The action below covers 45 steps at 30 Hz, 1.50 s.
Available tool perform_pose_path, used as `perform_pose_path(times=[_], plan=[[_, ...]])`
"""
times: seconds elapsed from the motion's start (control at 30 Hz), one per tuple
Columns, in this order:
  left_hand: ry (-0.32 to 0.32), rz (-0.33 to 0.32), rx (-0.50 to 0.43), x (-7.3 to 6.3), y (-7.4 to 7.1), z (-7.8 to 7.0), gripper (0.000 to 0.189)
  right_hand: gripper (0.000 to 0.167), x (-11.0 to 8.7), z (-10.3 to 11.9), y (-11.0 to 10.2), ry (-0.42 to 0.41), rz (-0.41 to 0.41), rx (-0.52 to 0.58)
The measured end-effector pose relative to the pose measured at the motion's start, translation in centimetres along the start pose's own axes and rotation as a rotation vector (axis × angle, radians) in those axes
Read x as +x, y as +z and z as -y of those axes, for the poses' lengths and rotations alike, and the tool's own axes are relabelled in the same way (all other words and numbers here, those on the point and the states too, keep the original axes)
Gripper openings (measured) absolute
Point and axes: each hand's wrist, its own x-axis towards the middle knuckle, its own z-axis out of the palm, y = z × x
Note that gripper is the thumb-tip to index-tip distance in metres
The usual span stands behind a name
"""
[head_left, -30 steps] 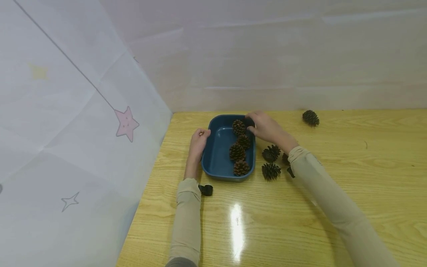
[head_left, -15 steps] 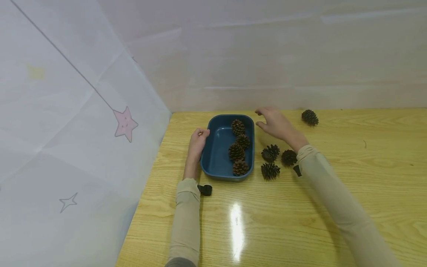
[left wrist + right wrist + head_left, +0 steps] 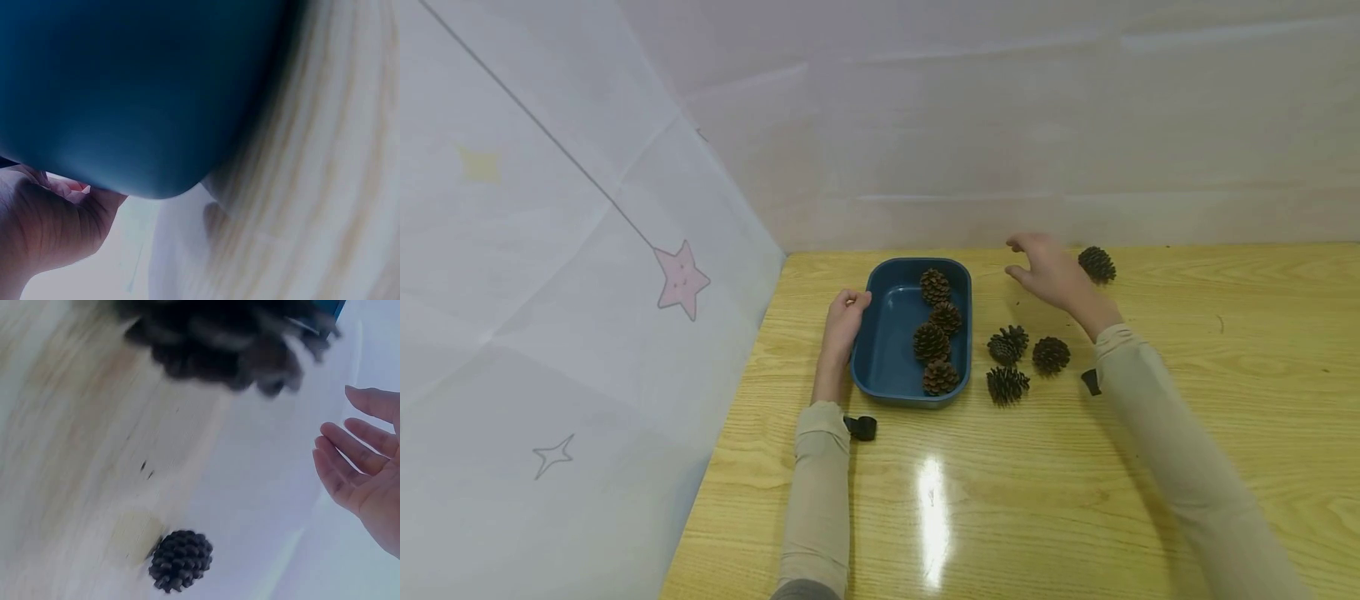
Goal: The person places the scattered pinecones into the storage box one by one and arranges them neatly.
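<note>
A deep blue rectangular plastic tub [image 3: 887, 358] stands on the table with several brown pine cones [image 3: 932, 342] lined up along its right side. My left hand [image 3: 846, 321] grips the tub's left rim; in the left wrist view the thumb and fingers meet at the edge of the blue wall [image 3: 137, 125]. To the right of the tub, my right hand [image 3: 1051, 268] is in the air with fingers apart and nothing in them. Nearest to it lies a lone pine cone [image 3: 1097, 264] by the back edge, partly overlapped by the hand in the head view.
Several darker pine cones [image 3: 1051, 356] lie in a cluster just right of the tub. One big blurred cone [image 3: 219, 344] fills the top of the right wrist view. A pale sheet wall [image 3: 925, 150] rises behind the wooden table [image 3: 1037, 500], and another sheet [image 3: 587, 350] bounds its left.
My right hand has left the tub's far right corner and moved right toward the lone pine cone, uncovering a cone in the cluster. The left hand stays on the rim.
</note>
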Motion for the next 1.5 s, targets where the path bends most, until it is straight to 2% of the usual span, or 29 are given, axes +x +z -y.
perform_pose_path(times=[0.4,0.7,1.03,1.5], plan=[[-0.008,0.004,0.020,-0.2,-0.3,0.0,0.026,0.055,-1.3,-2.9,-1.3,0.083,-0.047,-0.014],[-0.004,0.006,0.029,-0.2,-0.3,0.1,0.027,0.063,-2.3,-5.3,-2.2,0.153,-0.025,0.033],[-0.003,0.000,0.035,-0.1,-0.4,0.2,0.027,0.069,-3.5,-7.5,-2.9,0.231,-0.014,0.028],[0.000,0.005,0.026,-0.2,-0.6,0.2,0.026,0.072,-4.3,-9.3,-2.9,0.285,0.020,0.041]])
